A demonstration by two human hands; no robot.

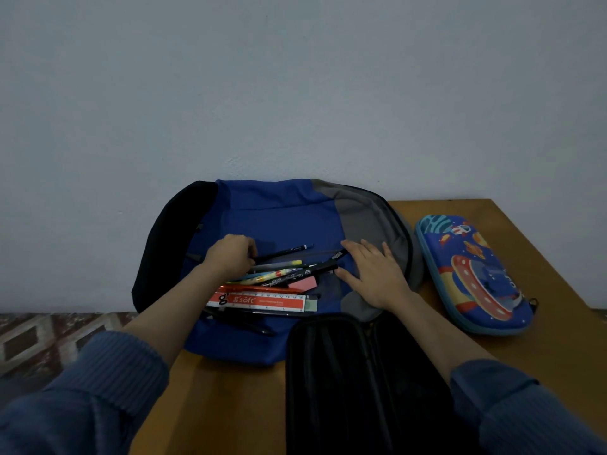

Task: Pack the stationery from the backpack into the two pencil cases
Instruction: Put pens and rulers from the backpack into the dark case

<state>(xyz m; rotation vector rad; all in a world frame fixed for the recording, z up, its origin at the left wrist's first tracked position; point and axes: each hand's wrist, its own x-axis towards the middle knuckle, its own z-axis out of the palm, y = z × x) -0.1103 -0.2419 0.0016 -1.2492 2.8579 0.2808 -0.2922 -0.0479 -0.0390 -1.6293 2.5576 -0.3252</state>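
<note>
Both arms reach forward from the lower corners, the forearms bare, with blue ribbed sleeves pushed back near the elbows. The left grip [230, 254] is turned knuckles up, the wrist bent a little inward, and its fingers [252, 252] are curled tight round the near end of a black pencil [284, 252]. The right grip [374, 274] lies flat, palm down, with fingers straight and slightly spread and the thumb pointing toward the left grip. The two stay apart.
</note>
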